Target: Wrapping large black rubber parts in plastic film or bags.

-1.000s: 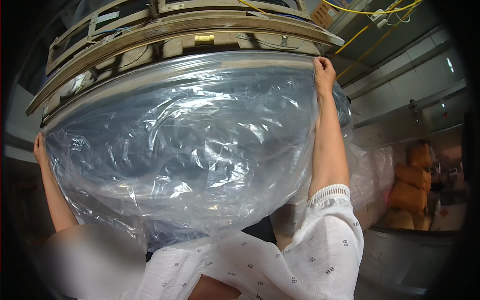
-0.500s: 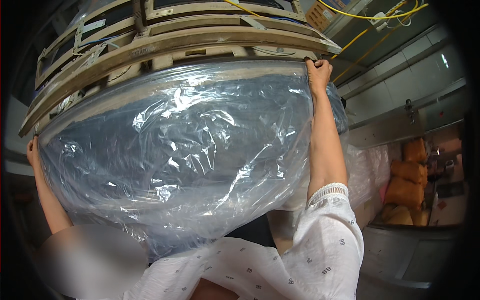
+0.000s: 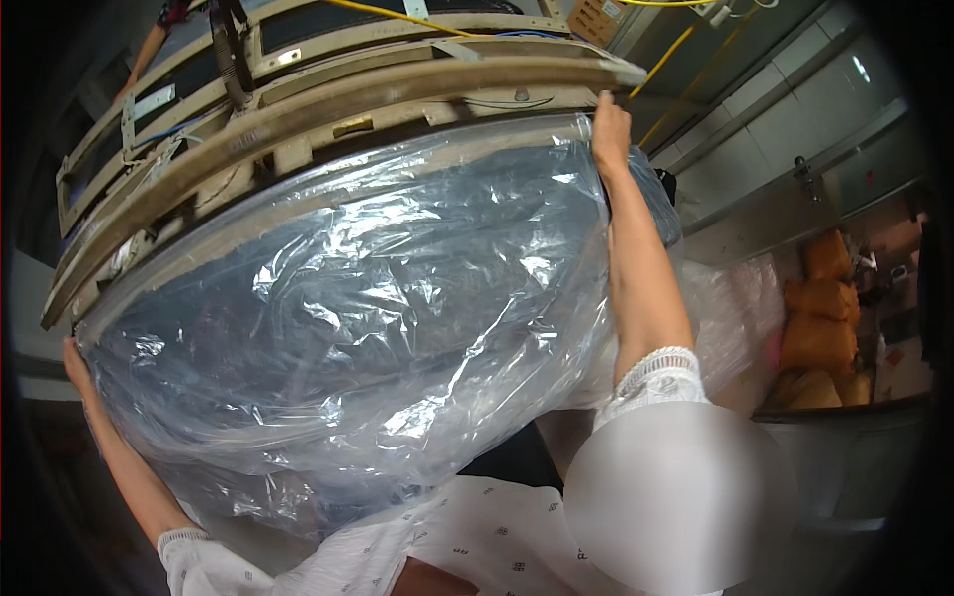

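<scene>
A large clear plastic bag (image 3: 358,318) is stretched wide in front of me, crinkled and shiny, filling the middle of the view. My right hand (image 3: 610,121) grips its upper right edge, right under a long beige metal frame (image 3: 328,109). My left hand (image 3: 76,360) holds the bag's left edge, low at the far left, mostly hidden behind the plastic. Both arms are spread wide, in white patterned sleeves.
The beige frame carries a black strap (image 3: 231,50) and yellow cables (image 3: 397,14) above. Orange-brown sacks (image 3: 820,318) are piled at the right by a grey tiled wall (image 3: 785,129). More clear plastic (image 3: 725,308) hangs behind my right arm.
The bag and both hands have risen toward the frame. My right hand now sits just under the frame's right end, and the view has tilted up.
</scene>
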Demonstrator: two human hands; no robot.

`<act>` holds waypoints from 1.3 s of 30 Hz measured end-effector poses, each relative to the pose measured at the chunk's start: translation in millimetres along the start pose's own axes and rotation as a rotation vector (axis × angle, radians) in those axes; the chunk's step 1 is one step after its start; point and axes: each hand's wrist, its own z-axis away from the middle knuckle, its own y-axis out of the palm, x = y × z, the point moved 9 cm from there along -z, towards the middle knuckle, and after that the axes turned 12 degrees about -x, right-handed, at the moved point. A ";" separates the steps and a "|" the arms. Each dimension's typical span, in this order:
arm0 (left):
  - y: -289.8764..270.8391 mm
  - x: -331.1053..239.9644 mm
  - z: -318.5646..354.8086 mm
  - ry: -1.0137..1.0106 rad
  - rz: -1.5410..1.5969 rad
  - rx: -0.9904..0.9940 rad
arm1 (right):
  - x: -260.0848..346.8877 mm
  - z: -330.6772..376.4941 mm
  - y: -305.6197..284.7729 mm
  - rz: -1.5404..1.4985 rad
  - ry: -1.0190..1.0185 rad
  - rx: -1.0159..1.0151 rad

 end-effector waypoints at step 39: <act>98.3 -204.7 165.7 0.424 -0.360 0.407 | -390.4 275.1 -316.1 1.087 -0.150 0.331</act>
